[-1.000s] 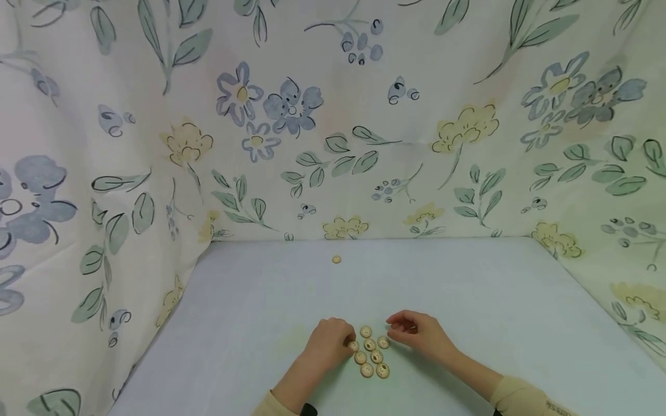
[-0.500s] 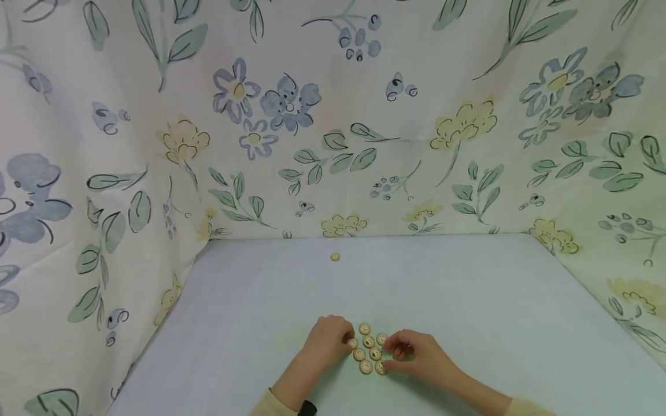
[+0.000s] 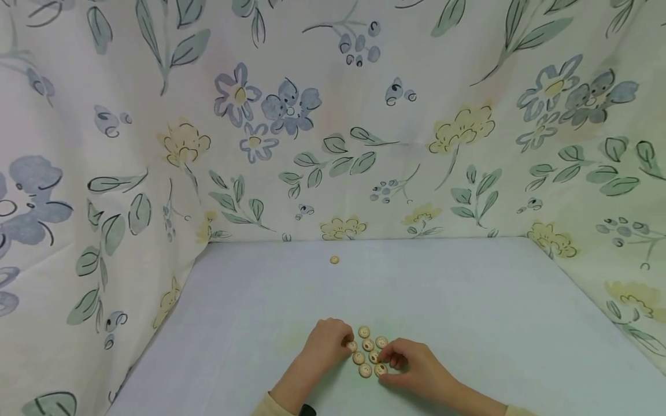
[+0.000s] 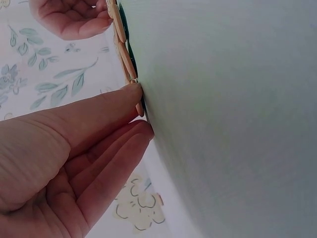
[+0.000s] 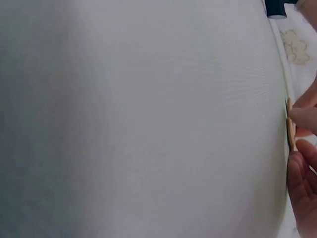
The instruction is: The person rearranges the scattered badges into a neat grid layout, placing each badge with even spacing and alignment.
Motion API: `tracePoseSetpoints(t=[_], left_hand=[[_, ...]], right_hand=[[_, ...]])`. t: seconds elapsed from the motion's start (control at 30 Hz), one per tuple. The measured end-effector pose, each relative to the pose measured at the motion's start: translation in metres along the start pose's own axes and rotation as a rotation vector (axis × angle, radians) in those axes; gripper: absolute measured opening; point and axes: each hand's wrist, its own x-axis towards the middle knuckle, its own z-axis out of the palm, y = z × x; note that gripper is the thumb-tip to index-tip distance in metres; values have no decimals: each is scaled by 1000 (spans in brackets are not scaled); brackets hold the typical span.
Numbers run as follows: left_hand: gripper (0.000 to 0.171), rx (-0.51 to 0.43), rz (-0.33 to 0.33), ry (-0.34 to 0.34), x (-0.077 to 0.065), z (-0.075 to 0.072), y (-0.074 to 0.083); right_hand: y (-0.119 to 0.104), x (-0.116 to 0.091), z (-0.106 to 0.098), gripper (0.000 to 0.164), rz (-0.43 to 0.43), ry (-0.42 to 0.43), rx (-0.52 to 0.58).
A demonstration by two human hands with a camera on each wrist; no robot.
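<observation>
A tight cluster of several round wooden discs (image 3: 368, 345) with small dark marks lies flat on the white tabletop in the head view. My left hand (image 3: 324, 345) pinches the leftmost disc (image 3: 352, 346) between thumb and fingers. From close by, the left wrist view shows the left thumb (image 4: 130, 91) against that disc's edge (image 4: 139, 106). At the cluster's right side, my right hand (image 3: 416, 368) has its curled index finger and thumb round the near right disc (image 3: 381, 370). The right wrist view catches the right fingers (image 5: 299, 173) touching the row of discs (image 5: 290, 134) edge-on.
One more wooden disc (image 3: 335, 260) lies alone near the far edge of the tabletop (image 3: 260, 289). Flower-printed cloth (image 3: 343, 173) hangs behind the table and along both sides.
My right hand has come in from the upper right, leftward and nearer, onto the near right disc. The left hand stays at the leftmost disc.
</observation>
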Motion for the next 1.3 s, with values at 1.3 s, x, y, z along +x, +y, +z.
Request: tracePoseSetpoints(t=[1.3], left_hand=[[11,-7,-9,-6,-2,-1,0]], right_hand=[[-1,5,2,18,70,-44,-44]])
